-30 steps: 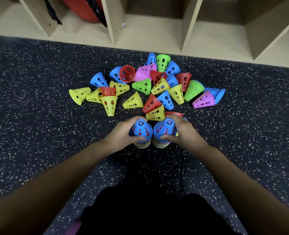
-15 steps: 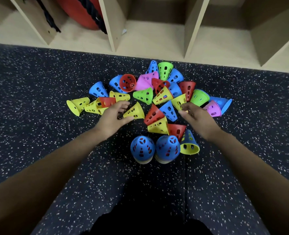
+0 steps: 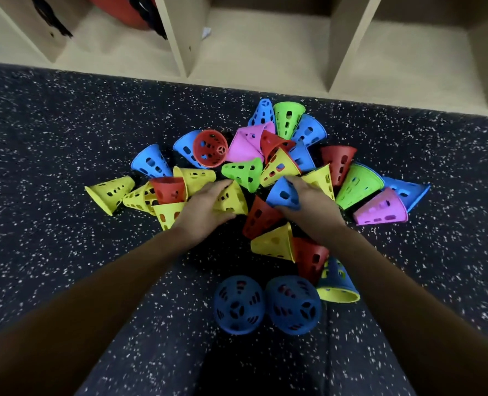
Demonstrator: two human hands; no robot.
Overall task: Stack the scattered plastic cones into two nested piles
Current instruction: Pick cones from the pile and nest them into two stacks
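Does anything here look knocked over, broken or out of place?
Nothing looks broken, only untidy. The loose cones lie tipped on their sides in a jumble on the floor. Only two blue-topped piles stand upright. The left hand grips a yellow cone, the right hand a blue cone.

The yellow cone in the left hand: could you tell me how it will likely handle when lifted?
The yellow cone in the left hand is thin-walled and full of holes, so probably light. It holds its shape in the grip, so likely stiff. Laid sideways, it would probably roll in a curve.
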